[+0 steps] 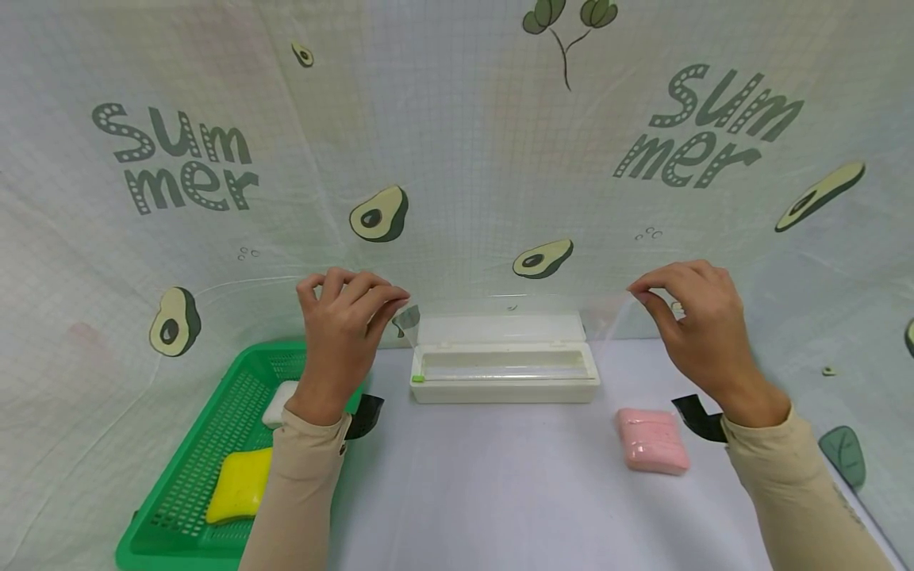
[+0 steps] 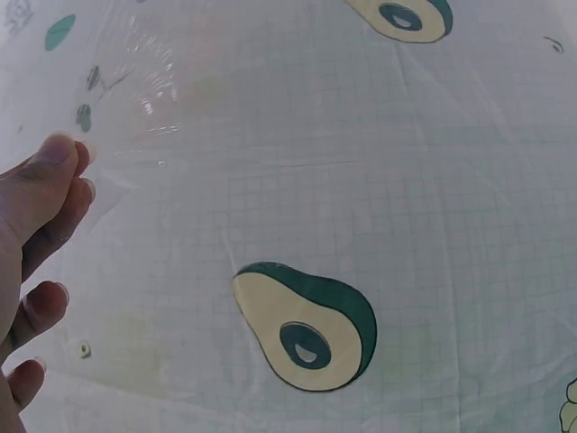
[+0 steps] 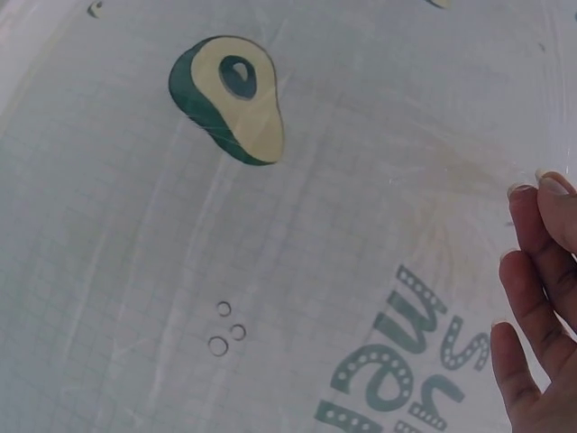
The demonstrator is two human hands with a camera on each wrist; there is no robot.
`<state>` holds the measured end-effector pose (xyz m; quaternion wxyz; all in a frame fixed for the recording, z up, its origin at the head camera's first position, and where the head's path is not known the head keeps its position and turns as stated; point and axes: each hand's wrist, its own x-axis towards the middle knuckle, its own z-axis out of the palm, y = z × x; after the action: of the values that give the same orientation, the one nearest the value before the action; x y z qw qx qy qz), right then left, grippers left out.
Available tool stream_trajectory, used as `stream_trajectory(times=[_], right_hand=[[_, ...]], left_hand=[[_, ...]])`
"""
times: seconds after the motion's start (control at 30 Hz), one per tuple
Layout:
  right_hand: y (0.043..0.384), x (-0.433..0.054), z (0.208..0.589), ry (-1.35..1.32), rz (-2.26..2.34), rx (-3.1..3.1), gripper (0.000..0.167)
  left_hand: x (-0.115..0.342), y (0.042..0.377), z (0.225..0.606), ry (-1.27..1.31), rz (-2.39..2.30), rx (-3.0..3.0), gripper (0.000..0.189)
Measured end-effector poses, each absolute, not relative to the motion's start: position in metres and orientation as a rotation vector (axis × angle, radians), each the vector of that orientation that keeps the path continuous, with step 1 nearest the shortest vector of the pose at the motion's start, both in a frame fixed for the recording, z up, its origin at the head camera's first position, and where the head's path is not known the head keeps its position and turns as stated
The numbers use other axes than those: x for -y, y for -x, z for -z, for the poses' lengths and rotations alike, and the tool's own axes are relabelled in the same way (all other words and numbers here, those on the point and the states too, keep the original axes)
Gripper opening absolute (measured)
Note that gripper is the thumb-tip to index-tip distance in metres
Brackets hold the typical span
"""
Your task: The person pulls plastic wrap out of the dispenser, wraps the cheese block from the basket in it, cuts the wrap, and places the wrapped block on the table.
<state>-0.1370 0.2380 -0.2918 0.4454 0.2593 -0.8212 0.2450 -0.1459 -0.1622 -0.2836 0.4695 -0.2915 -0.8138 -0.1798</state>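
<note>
Between thumb and fingers, my left hand (image 1: 343, 329) pinches one corner of a sheet of clear plastic wrap (image 1: 493, 304). Across from it, my right hand (image 1: 696, 325) pinches the opposite corner at about the same height. The thin sheet spans the gap between both hands; its glints show in the left wrist view as wrinkled plastic wrap (image 2: 149, 99). Below and between the hands stands a white wrap dispenser (image 1: 505, 392), its lid (image 1: 500, 327) raised at the back and a clear roll (image 1: 507, 371) lying inside.
A pink block (image 1: 653, 441) with a shiny covering lies on the white table (image 1: 500, 492) at right. At left, a green basket (image 1: 178, 484) holds a yellow block (image 1: 239, 484) and a white piece (image 1: 278, 403). Behind hangs an avocado-print sheet (image 1: 457, 143).
</note>
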Motion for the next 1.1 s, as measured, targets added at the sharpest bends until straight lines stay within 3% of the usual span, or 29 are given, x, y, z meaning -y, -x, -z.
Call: stream_trajectory(times=[0.53, 0.9, 1.1], right_hand=[[0.135, -0.239, 0.284, -0.649, -0.572, 2.040, 0.025], [0.134, -0.238, 0.280, -0.626, -0.567, 2.033, 0.023], [0.133, -0.237, 0.277, -0.613, -0.564, 2.032, 0.022]], left_hand=[[0.161, 0.146, 0.278, 0.702, 0.455, 1.960, 0.019], [0.160, 0.145, 0.272, 0.691, 0.458, 1.937, 0.005], [0.160, 0.144, 0.270, 0.686, 0.463, 1.932, 0.007]])
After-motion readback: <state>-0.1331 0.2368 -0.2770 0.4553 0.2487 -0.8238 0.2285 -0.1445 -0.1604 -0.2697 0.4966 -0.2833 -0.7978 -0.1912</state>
